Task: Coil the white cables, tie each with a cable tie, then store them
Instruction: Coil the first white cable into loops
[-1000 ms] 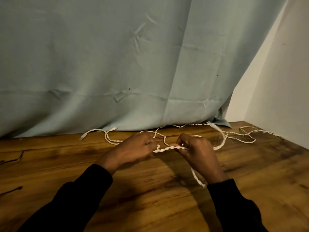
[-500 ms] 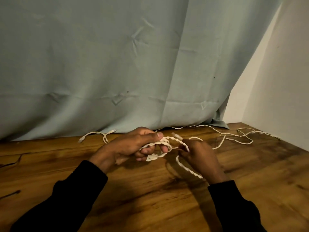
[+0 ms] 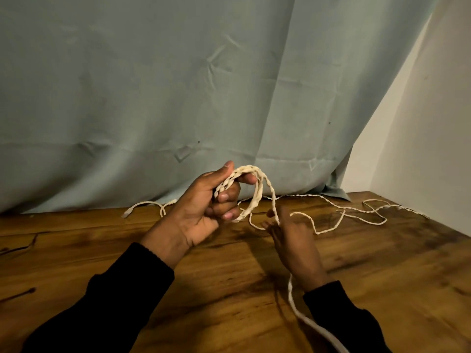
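My left hand [image 3: 204, 207] is raised above the wooden table [image 3: 229, 289], palm towards me, and its curled fingers and thumb grip a few loops of a white braided cable [image 3: 257, 192]. One strand drops from the loops to my right hand [image 3: 293, 240], which pinches it between fingertips just above the table. The cable's tail runs under my right wrist towards the near edge. More white cable [image 3: 356, 212] lies loose across the back right of the table. Another white cable end with a plug [image 3: 142, 206] lies behind my left hand.
A pale blue-grey curtain [image 3: 178, 98] hangs right behind the table's back edge. A white wall [image 3: 433, 149] closes off the right side. Thin dark wires [image 3: 20, 248] lie at the table's left edge.
My left hand has lifted higher and turned palm-up with the loops of cable. My right hand has slid down and right along the strand, away from the coil.
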